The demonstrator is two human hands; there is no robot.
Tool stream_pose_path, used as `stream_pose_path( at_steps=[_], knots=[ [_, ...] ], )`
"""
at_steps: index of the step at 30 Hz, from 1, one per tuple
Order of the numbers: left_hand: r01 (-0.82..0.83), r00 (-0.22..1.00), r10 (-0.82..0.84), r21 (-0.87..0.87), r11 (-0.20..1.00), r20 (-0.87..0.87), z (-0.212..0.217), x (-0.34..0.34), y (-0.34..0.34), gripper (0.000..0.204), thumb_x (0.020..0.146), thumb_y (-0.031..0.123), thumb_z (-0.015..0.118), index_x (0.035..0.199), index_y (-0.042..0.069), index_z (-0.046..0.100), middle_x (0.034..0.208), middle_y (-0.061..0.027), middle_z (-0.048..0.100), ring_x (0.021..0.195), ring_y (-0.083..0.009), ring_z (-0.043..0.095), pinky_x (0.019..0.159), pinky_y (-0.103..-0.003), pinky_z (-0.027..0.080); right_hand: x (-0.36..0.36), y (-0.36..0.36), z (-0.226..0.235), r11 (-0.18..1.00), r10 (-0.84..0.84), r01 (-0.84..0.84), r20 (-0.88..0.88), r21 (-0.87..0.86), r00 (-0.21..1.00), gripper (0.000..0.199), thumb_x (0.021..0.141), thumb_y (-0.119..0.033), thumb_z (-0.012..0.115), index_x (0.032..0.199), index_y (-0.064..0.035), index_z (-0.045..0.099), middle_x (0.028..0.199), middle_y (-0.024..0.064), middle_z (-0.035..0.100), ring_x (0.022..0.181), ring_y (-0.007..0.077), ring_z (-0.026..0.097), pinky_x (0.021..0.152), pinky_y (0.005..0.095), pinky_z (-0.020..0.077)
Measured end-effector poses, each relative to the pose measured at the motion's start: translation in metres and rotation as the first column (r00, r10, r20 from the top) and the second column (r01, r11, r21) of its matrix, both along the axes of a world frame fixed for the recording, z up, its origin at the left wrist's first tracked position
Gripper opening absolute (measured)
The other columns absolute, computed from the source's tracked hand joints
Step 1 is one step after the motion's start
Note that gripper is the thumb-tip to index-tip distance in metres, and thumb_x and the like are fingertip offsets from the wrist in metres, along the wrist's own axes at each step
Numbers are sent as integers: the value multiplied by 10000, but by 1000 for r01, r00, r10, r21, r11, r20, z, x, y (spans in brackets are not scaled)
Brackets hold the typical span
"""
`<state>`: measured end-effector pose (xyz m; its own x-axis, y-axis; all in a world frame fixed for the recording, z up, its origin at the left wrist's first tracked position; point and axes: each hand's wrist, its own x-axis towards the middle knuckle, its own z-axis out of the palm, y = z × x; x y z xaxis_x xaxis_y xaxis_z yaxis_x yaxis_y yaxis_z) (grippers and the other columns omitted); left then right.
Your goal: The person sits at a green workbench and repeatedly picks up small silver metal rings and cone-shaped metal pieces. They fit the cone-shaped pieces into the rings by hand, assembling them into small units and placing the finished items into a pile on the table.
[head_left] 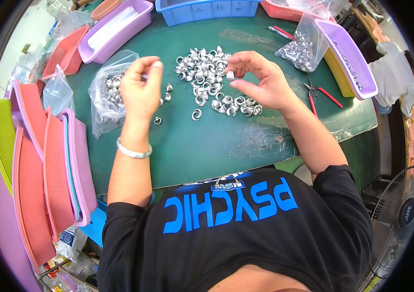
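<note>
A silvery metal ring (pixel 230 76) is pinched between the thumb and fingers of my right hand (pixel 261 80), just off the right side of the heap. My left hand (pixel 140 90) hovers beside a clear plastic bag (pixel 101 117) of similar rings, its fingers curled toward the thumb; a bit of grey shows in them, too hidden to name. The heap of silvery rings (pixel 202 65) lies on the green table between my hands, with a smaller cluster (pixel 236 105) nearer me. One loose ring (pixel 196 115) and a heart-shaped piece (pixel 158 120) lie apart.
Red-handled pliers (pixel 321 91) lie on the right, near another bag of rings (pixel 301 51) and a purple basket (pixel 345 58). A blue bin (pixel 209 12) stands at the far edge. Stacked pink and purple baskets (pixel 36 165) crowd the left; a fan (pixel 396 214) stands lower right.
</note>
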<state>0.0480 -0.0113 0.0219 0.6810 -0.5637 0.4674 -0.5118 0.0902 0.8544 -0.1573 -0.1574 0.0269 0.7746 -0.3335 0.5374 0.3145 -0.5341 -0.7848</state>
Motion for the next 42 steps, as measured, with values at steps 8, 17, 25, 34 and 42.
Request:
stream_pose_path(
  at_steps=[8, 17, 25, 34, 42],
  knots=[
    [-509, 776, 287, 287, 811, 562, 15, 48, 27, 148, 755, 176, 573, 795, 47, 634, 778, -103, 605, 723, -263, 577, 650, -352, 456, 1, 3, -1, 990, 57, -58, 9, 128, 998, 350, 740, 10, 643, 1065, 7, 514, 900, 45, 584, 761, 94, 535, 712, 243, 460],
    [-352, 750, 154, 190, 917, 644, 14, 30, 18, 104, 743, 124, 588, 781, 37, 631, 765, -115, 598, 752, -276, 574, 687, -355, 450, -2, 4, 0, 995, 53, -50, -31, 90, 998, 326, 756, 0, 629, 1062, 7, 519, 927, 47, 579, 803, 97, 527, 726, 240, 442],
    [545, 780, -470, 80, 834, -412, 13, -63, -11, 136, 805, 129, 624, 857, 4, 611, 728, 13, 572, 665, -45, 500, 592, -194, 411, 1, 10, 0, 999, 7, -7, -2, -35, 1000, 330, 711, -26, 650, 1023, -26, 542, 830, 37, 602, 716, 109, 560, 661, 254, 459],
    [604, 657, -530, -46, 796, -536, 8, -69, -13, 123, 817, 95, 602, 903, 9, 586, 832, -27, 600, 761, -72, 531, 679, -204, 424, 0, 12, -1, 999, 22, -23, -33, -35, 999, 325, 716, -17, 646, 1020, -24, 530, 796, 39, 607, 725, 114, 578, 669, 254, 465],
    [625, 614, -549, -76, 777, -567, 4, -64, -9, 108, 811, 71, 596, 900, 10, 592, 830, -23, 599, 766, -72, 534, 688, -210, 426, -2, 12, -5, 983, 131, -116, -103, 141, 986, 329, 776, 13, 610, 1083, 19, 494, 926, 41, 580, 832, 97, 544, 746, 242, 451]
  ],
)
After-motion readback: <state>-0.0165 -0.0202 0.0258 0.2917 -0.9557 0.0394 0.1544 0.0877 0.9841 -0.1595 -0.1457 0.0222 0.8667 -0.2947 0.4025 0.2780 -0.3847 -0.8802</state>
